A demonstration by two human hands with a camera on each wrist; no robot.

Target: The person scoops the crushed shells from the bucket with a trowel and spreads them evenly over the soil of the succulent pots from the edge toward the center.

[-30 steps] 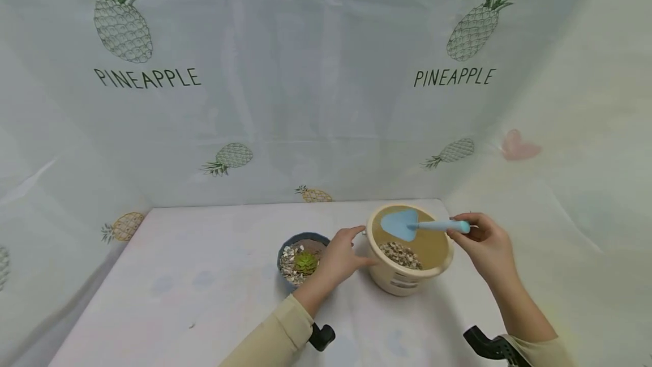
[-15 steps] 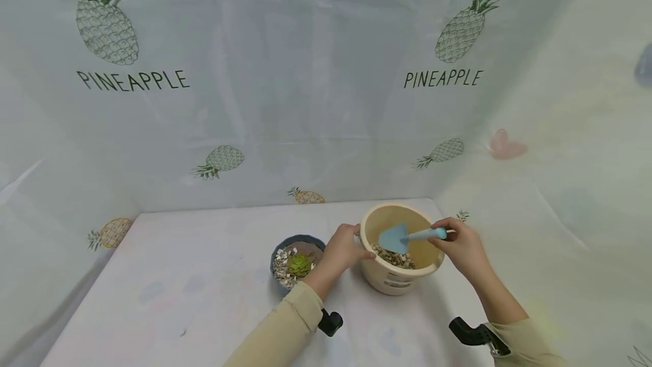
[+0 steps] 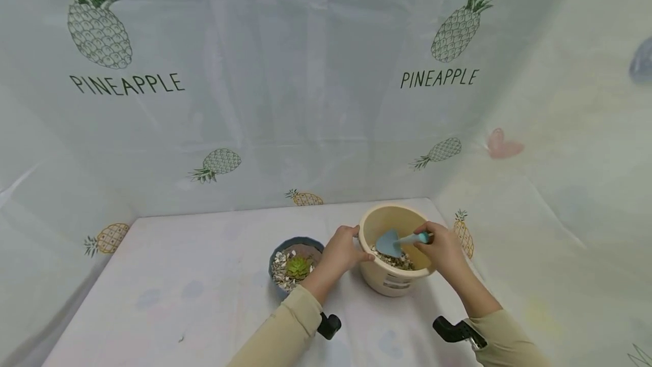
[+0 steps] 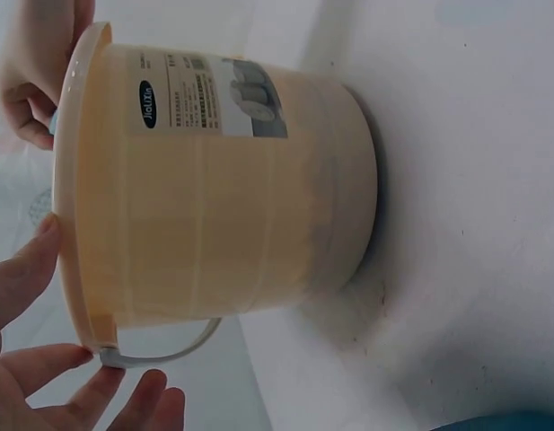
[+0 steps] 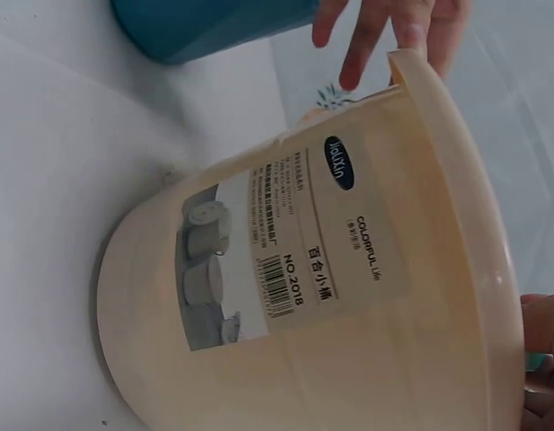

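Observation:
A cream plastic bucket (image 3: 379, 276) with a printed label stands upright on the table, small gravel (image 3: 406, 263) in its bottom. My left hand (image 3: 340, 252) grips the bucket's left rim, thumb (image 4: 30, 269) at the front and fingers by the grey handle (image 4: 160, 361). In my right hand (image 3: 443, 249), over the bucket's right side, is a light-blue garden trowel (image 3: 389, 243), pinched by its handle. Its blade points down and left, right at the gravel. From the side views the bucket wall hides the blade.
Left of the bucket sits a dark blue pot (image 3: 272, 282) with a green succulent (image 3: 298, 267) and white pebbles, partly behind my left forearm. A pineapple-print sheet (image 3: 305, 101) hangs behind the white table (image 3: 204, 254) and along both sides.
My right hand has moved left and lowered the trowel from above the rim down into the bucket. My left hand has closed its thumb onto the rim. The view has shifted slightly.

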